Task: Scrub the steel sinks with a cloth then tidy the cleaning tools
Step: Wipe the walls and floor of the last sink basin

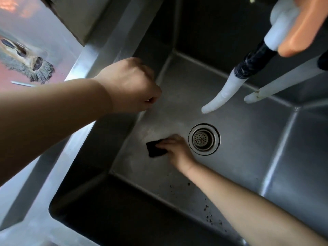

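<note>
I look down into a deep steel sink (248, 157). My right hand (177, 150) reaches to the sink floor and presses a small black cloth (155, 149) against the steel, just left of the round drain strainer (204, 138). Whether its fingers curl round the cloth or lie flat on it is unclear. My left hand (129, 84) hangs above the sink's left rim (85, 55) with its fingers curled into a fist, holding nothing that I can see. Dark crumbs (207, 210) lie on the sink floor near my right forearm.
Two white hose spouts (220, 96) (266, 91) hang over the back of the basin from taped fittings. An orange and white object (301, 23) sits blurred at the top right. A grey mop-like brush (26, 57) lies on the reddish floor left of the sink.
</note>
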`<state>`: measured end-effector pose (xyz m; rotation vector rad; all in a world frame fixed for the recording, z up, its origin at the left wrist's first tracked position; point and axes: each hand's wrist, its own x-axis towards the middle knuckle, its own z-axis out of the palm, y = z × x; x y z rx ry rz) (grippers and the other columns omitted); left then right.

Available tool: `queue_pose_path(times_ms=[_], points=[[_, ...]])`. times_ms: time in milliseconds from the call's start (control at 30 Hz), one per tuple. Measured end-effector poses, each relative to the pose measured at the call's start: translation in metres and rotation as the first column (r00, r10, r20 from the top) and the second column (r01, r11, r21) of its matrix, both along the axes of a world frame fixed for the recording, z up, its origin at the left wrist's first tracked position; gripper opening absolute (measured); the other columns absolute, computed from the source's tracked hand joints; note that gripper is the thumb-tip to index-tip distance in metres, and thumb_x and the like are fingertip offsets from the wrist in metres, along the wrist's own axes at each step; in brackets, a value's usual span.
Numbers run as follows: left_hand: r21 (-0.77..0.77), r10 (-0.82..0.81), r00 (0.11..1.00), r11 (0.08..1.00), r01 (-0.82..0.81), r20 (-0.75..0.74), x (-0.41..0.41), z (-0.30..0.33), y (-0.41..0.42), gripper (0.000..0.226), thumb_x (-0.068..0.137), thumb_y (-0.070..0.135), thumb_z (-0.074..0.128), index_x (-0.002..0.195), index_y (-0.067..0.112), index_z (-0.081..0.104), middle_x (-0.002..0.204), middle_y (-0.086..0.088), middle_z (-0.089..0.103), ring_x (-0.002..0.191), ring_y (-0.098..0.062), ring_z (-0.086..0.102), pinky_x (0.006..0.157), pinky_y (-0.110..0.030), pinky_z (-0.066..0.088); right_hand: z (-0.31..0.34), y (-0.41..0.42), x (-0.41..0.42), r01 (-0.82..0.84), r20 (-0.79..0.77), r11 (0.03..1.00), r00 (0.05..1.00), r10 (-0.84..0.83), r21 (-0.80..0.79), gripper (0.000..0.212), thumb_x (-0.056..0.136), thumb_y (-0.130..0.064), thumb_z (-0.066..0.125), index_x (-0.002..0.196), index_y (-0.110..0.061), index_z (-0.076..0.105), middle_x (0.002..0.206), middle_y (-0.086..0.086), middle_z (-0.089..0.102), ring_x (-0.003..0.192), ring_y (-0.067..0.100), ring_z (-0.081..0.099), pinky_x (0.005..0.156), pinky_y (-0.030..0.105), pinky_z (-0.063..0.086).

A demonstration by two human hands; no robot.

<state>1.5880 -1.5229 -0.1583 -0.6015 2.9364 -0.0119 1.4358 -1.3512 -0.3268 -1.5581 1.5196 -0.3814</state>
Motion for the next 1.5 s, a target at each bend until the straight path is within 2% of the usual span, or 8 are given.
queue_pose_path(times_ms=[167,267,533,667,800,1067,1300,1500], points=[[0.009,0.019,1.0,1.0,-0.019,0.024,0.0,0.0,-0.003,0.016,0.079,0.027,0.053,0.084,0.02,0.066,0.081,-0.005,0.063,0.085,-0.031,0.06,0.081,-0.039,0.044,-0.008,-0.107,-0.042,0.333,-0.108,0.895,0.919,-0.378,-0.297,0.042,0.085,0.001,0.049,0.126,-0.008,0.059,0.127,0.017,0.058,0.118,0.027,0.052,0.106,0.03,0.036],[0.012,0.014,1.0,1.0,-0.014,-0.007,0.0,0.0,-0.002,0.02,0.079,0.028,0.05,0.085,0.019,0.067,0.081,-0.006,0.064,0.086,-0.032,0.061,0.08,-0.039,0.045,-0.025,-0.138,-0.044,0.284,-0.282,0.942,0.903,-0.325,-0.178,0.051,0.088,-0.011,0.047,0.138,-0.018,0.045,0.142,0.011,0.046,0.13,0.028,0.041,0.11,0.035,0.03],[-0.013,0.038,0.999,0.999,-0.038,0.037,0.0,0.0,-0.001,0.017,0.08,0.025,0.05,0.084,0.018,0.065,0.079,-0.008,0.06,0.078,-0.031,0.055,0.077,-0.035,0.042,-0.017,-0.033,0.07,0.127,0.005,0.934,0.991,-0.133,-0.334,0.035,0.075,0.006,0.062,0.102,-0.014,0.074,0.107,0.004,0.071,0.102,0.032,0.062,0.09,0.049,0.043],[0.011,0.068,0.996,0.998,-0.069,0.051,-0.001,0.001,0.0,0.015,0.077,0.025,0.053,0.084,0.019,0.064,0.079,-0.007,0.059,0.081,-0.03,0.055,0.078,-0.035,0.043,-0.017,0.018,0.107,-0.119,0.053,0.925,0.988,0.148,-0.362,0.039,0.068,0.005,0.068,0.098,-0.019,0.075,0.097,0.002,0.074,0.096,0.027,0.064,0.091,0.035,0.036],[0.017,0.074,0.996,0.997,-0.075,0.057,0.0,0.0,0.001,0.015,0.076,0.027,0.056,0.085,0.018,0.064,0.081,-0.008,0.059,0.08,-0.031,0.055,0.077,-0.036,0.043,-0.016,0.046,0.126,-0.282,0.092,0.908,0.942,0.324,-0.309,0.041,0.068,0.001,0.066,0.105,-0.016,0.072,0.098,0.007,0.073,0.095,0.032,0.064,0.091,0.046,0.042],[0.003,0.06,0.996,0.998,-0.061,0.062,0.003,-0.001,0.002,0.011,0.078,0.028,0.057,0.08,0.018,0.062,0.079,-0.009,0.058,0.077,-0.032,0.053,0.078,-0.037,0.044,-0.01,0.082,0.059,-0.394,-0.032,0.913,0.917,0.399,0.107,0.039,0.073,-0.001,0.068,0.103,-0.026,0.072,0.112,0.0,0.065,0.119,0.024,0.046,0.102,0.028,0.018],[-0.01,0.077,0.996,0.997,-0.076,0.054,0.001,-0.001,0.003,0.012,0.079,0.029,0.059,0.078,0.018,0.061,0.079,-0.009,0.058,0.078,-0.032,0.056,0.068,-0.03,0.039,0.018,0.101,0.0,-0.407,-0.152,0.859,0.871,0.468,0.312,0.021,0.079,-0.004,0.061,0.091,-0.017,0.072,0.106,0.01,0.06,0.105,0.024,0.048,0.089,0.025,0.032],[-0.029,0.063,0.998,0.998,-0.062,0.016,0.0,-0.001,0.002,0.012,0.076,0.029,0.06,0.079,0.018,0.064,0.083,-0.009,0.062,0.08,-0.031,0.057,0.066,-0.027,0.031,0.034,0.055,-0.021,0.165,-0.085,0.984,0.984,-0.159,0.068,0.048,0.072,0.02,0.049,0.094,-0.012,0.076,0.1,0.01,0.068,0.096,0.021,0.057,0.085,0.014,0.039]])
